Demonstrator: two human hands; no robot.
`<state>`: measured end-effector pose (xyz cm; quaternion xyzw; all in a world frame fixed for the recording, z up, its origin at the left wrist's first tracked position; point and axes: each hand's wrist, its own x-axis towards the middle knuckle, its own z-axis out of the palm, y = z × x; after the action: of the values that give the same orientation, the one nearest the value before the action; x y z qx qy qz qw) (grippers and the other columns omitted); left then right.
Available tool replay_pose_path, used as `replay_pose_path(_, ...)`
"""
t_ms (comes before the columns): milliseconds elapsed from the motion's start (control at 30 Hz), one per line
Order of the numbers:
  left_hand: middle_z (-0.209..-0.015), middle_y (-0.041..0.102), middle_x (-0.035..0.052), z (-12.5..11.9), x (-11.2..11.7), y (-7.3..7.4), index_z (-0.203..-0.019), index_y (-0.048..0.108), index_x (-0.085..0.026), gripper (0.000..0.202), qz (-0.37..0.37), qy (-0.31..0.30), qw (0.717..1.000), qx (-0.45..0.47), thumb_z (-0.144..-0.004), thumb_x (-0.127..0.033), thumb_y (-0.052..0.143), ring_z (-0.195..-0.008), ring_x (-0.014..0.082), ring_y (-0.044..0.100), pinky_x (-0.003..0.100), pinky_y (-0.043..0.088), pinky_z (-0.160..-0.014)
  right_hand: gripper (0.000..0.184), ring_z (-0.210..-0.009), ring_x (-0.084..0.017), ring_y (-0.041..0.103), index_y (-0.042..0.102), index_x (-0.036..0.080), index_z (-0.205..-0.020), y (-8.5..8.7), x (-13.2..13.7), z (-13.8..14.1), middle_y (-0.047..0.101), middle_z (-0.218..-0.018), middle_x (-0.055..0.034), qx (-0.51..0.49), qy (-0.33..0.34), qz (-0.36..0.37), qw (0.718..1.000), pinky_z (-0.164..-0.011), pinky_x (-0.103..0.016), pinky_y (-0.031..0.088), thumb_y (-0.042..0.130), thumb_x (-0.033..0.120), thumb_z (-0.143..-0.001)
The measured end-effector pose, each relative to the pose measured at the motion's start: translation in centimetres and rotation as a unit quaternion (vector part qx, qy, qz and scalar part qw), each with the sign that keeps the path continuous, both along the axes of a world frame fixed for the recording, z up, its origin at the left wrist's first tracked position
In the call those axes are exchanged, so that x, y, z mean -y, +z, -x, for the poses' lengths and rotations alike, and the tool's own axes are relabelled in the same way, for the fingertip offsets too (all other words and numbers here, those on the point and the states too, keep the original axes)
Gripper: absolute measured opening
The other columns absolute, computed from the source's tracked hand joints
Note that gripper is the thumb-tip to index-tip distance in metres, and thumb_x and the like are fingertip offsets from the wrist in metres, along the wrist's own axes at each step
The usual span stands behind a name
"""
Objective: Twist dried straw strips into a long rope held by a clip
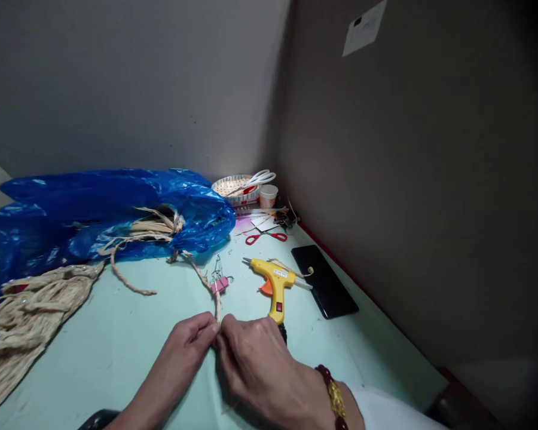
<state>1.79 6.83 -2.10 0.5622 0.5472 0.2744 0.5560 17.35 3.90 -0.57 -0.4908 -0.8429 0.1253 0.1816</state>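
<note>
My left hand (189, 340) is closed, thumb and fingers pinching a tan strand of dried plant fibre (217, 306). Right beside it, my right hand (255, 358) is also closed at the lower end of that strand, its fingertips partly hidden under the hand. Further up, a pink binder clip (220, 284) with wire handles grips the strand on the table. From the clip the fibre runs on toward the blue bag. A yellow glue gun (275, 286) with an orange trigger lies just beyond my right hand.
A blue plastic bag (72, 203) holding dried fibre (155, 230) stretches across the back left. Woven fibre work (31, 328) lies at the left. Red-handled scissors (266, 237), a black phone-like slab (325, 280), a basket (224, 185) and a cup (268, 196) sit toward the wall.
</note>
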Motion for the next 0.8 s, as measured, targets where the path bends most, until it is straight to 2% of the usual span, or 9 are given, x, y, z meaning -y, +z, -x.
replay_pose_path(100,-0.049,0.031,-0.0089,-0.3,0.1,0.2,-0.056,0.041,-0.020,0.041,0.078,0.022,0.996,0.045,-0.068,-0.051,0.064,-0.045,0.0067,0.024,0.019,0.020,-0.041,0.009,-0.049,-0.017,0.048,0.051,0.015,-0.089,-0.6,0.5,0.7,0.060,-0.066,-0.0040,0.034,0.025,-0.044,0.998,-0.048,-0.031,0.020,0.044,0.018,-0.084)
replay_pose_path(200,-0.045,0.018,-0.0130,-0.2,0.3,0.1,-0.062,0.043,-0.020,0.043,0.156,0.039,0.982,0.099,-0.065,-0.057,0.065,-0.042,0.0041,0.008,0.019,0.006,-0.039,0.018,-0.055,-0.020,0.054,0.051,0.009,-0.097,-1.3,0.8,1.0,0.061,-0.070,-0.0078,0.071,0.077,-0.133,0.986,-0.047,-0.030,0.025,0.047,0.012,-0.079)
replay_pose_path(300,-0.049,0.022,-0.0121,0.1,0.5,0.0,-0.069,0.049,-0.018,0.041,0.171,0.045,0.974,0.140,-0.068,-0.056,0.065,-0.044,0.0036,0.008,0.018,0.007,-0.040,0.018,-0.056,-0.020,0.054,0.054,0.007,-0.093,-1.6,1.0,1.0,0.060,-0.069,-0.0102,0.104,0.148,-0.208,0.961,-0.045,-0.030,0.028,0.040,0.005,-0.082)
replay_pose_path(367,-0.050,0.026,-0.0110,0.2,0.6,0.0,-0.069,0.051,-0.017,0.039,0.163,0.035,0.976,0.140,-0.069,-0.054,0.066,-0.044,0.0034,0.012,0.018,0.009,-0.040,0.018,-0.057,-0.020,0.054,0.056,0.008,-0.089,-1.3,1.0,0.8,0.061,-0.070,-0.0101,0.099,0.167,-0.208,0.959,-0.046,-0.030,0.029,0.039,0.006,-0.084)
replay_pose_path(433,-0.049,0.027,-0.0107,0.3,0.6,0.1,-0.066,0.050,-0.017,0.037,0.147,0.026,0.980,0.129,-0.069,-0.051,0.066,-0.043,0.0034,0.016,0.018,0.011,-0.041,0.017,-0.058,-0.018,0.054,0.057,0.012,-0.086,-0.7,0.9,0.5,0.062,-0.070,-0.0074,0.050,0.142,-0.159,0.976,-0.049,-0.030,0.031,0.040,0.014,-0.089)
replay_pose_path(500,-0.047,0.025,-0.0113,0.3,0.6,0.2,-0.064,0.047,-0.018,0.037,0.134,0.030,0.983,0.121,-0.069,-0.049,0.067,-0.042,0.0034,0.016,0.018,0.010,-0.041,0.023,-0.062,-0.016,0.055,0.056,0.016,-0.081,0.0,0.5,0.2,0.062,-0.071,-0.0043,-0.034,0.067,-0.080,0.994,-0.055,-0.028,0.033,0.040,0.027,-0.093)
replay_pose_path(600,-0.046,0.023,-0.0126,0.2,0.6,0.3,-0.066,0.046,-0.019,0.038,0.138,0.027,0.981,0.130,-0.069,-0.051,0.066,-0.042,0.0035,0.012,0.019,0.007,-0.040,0.025,-0.074,-0.016,0.057,0.057,0.018,-0.087,0.6,-0.6,-0.3,0.063,-0.081,-0.0042,-0.147,-0.045,0.038,0.987,-0.065,-0.026,0.036,0.042,0.036,-0.094)
replay_pose_path(700,-0.043,0.030,-0.0114,0.2,0.6,0.4,-0.068,0.047,-0.019,0.038,0.134,0.002,0.984,0.117,-0.069,-0.053,0.064,-0.040,0.0037,0.013,0.020,0.007,-0.040,0.021,-0.073,-0.015,0.056,0.056,0.018,-0.094,0.4,-1.4,-0.6,0.062,-0.079,-0.0025,-0.207,-0.018,0.149,0.967,-0.066,-0.024,0.037,0.041,0.032,-0.094)
replay_pose_path(800,-0.043,0.038,-0.0087,0.3,0.8,0.3,-0.067,0.047,-0.019,0.035,0.088,-0.020,0.994,0.056,-0.073,-0.052,0.059,-0.039,0.0058,0.021,0.020,0.014,-0.040,0.021,-0.069,-0.013,0.054,0.055,0.018,-0.088,-0.2,-1.7,-0.6,0.060,-0.073,-0.0011,-0.219,0.019,0.197,0.955,-0.063,-0.023,0.035,0.036,0.024,-0.095)
